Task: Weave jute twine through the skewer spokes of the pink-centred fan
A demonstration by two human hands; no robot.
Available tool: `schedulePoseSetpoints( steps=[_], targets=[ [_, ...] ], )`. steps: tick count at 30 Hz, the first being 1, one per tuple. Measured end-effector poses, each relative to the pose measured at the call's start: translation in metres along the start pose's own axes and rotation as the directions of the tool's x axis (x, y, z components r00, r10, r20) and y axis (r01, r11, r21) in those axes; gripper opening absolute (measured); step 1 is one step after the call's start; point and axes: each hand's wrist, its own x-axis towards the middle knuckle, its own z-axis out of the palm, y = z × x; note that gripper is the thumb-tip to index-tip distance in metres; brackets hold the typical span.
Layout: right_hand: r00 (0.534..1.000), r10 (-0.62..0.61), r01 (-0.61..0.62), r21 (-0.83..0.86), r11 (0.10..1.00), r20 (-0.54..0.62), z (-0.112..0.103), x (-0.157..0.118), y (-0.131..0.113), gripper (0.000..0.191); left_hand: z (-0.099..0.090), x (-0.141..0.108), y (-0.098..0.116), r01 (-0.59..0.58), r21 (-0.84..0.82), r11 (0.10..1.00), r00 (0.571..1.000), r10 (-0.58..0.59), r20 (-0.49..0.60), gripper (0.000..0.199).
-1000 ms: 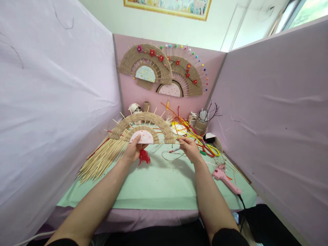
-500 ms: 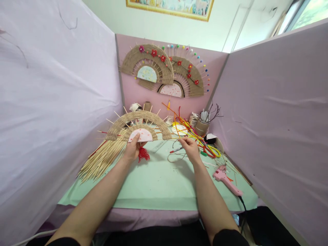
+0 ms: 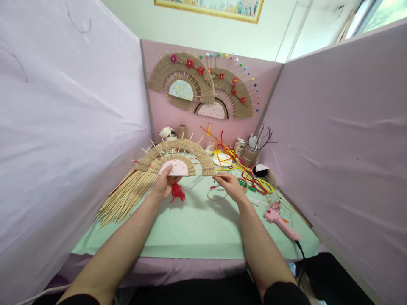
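Note:
A half-round woven fan (image 3: pixel 174 148) of twine and thin sticks is held up over the table. My left hand (image 3: pixel 164 183) grips it at the pink patterned half-circle (image 3: pixel 178 167), with the thumb on the front. Below that hand hangs a red tassel (image 3: pixel 178 192). At the fan's right end, the fingers of my right hand (image 3: pixel 229 184) are pinched together by the lowest stick; whether they hold the stick or the twine is too small to tell. A loop of twine (image 3: pixel 217 195) hangs or lies just left of this hand.
Thin sticks (image 3: pixel 127 197) lie in a pile at the left. At the right are a pink glue gun (image 3: pixel 281 222), coloured pipe cleaners (image 3: pixel 259 182) and a holder with twigs (image 3: pixel 250 156). Two finished fans (image 3: pixel 182 63) hang on the pink back panel (image 3: pixel 263 72).
The fan has turned and shifted slightly to the right. My right hand has moved a little left and down, closer to the fan's right end.

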Motion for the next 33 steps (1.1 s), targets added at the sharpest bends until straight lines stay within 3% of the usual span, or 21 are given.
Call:
schedulePoseSetpoints(
  steps=[4,12,21,24,29,33],
  targets=[
    [0.993,-0.022,0.02,-0.018,1.0,-0.114,-0.002,0.003,0.003,0.025,0.001,-0.001,0.001,0.037,0.04,0.999,0.999,-0.037,-0.006,0.022],
    [0.951,-0.111,0.079,-0.122,0.989,-0.288,-0.004,0.002,-0.001,0.026,0.004,-0.003,0.005,0.01,0.093,0.996,0.998,-0.003,-0.07,0.024],
    [0.911,-0.342,0.236,-0.387,0.891,-0.232,-0.009,-0.003,-0.007,0.025,0.002,0.0,0.007,-0.014,0.143,0.99,0.996,0.026,-0.08,0.016],
    [0.926,-0.319,0.223,-0.391,0.893,-0.2,-0.01,-0.003,-0.006,0.026,0.001,0.001,0.01,-0.006,0.189,0.982,0.996,0.022,-0.084,0.014],
    [0.983,-0.16,0.132,-0.262,0.956,-0.087,-0.008,-0.001,-0.001,0.026,-0.002,0.002,0.015,0.067,0.236,0.969,0.997,-0.055,-0.056,0.016],
    [0.989,-0.105,0.091,-0.142,0.986,-0.099,-0.009,0.0,0.001,0.025,-0.006,0.005,0.018,0.096,0.191,0.977,0.993,-0.08,-0.091,0.019]
  ],
)
